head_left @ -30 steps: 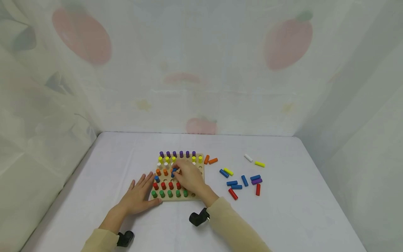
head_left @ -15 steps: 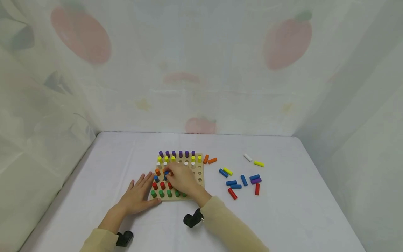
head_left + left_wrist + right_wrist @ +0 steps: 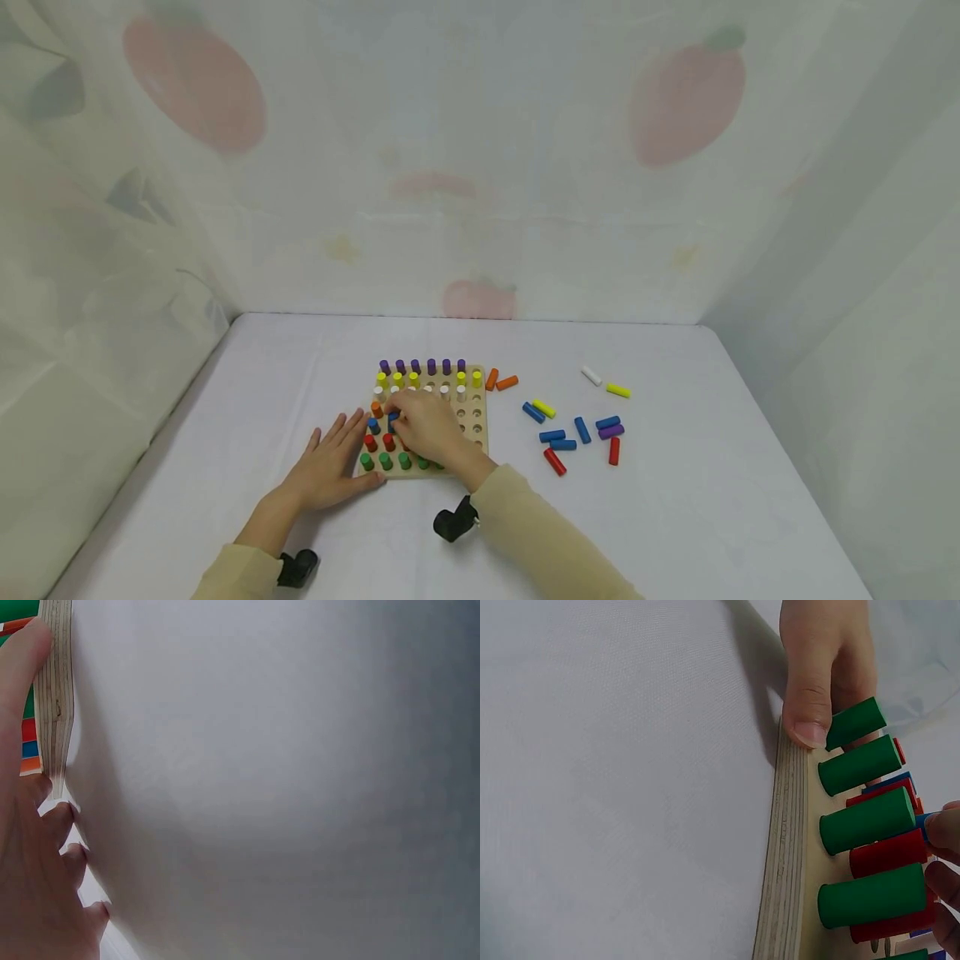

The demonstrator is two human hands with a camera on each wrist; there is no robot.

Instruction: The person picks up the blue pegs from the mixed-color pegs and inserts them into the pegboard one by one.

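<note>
A wooden pegboard lies on the table with rows of coloured pegs standing in it. My right hand pinches a blue peg over the board, just right of another upright blue peg. In the right wrist view, the blue peg shows between the fingertips and the pegs; its lower end is hidden. Spread flat, my left hand rests at the board's left side, its thumb touching the near corner. Green pegs line the near row, with red pegs behind them.
Right of the board lie loose pegs: orange, white, yellow, purple, red and several blue. Holes at the board's right side are unfilled. A white cloth wall rises behind the table.
My right hand has moved left and slightly down across the board with the blue peg, which now sits lower beside the other blue one. The left hand stays in place.
</note>
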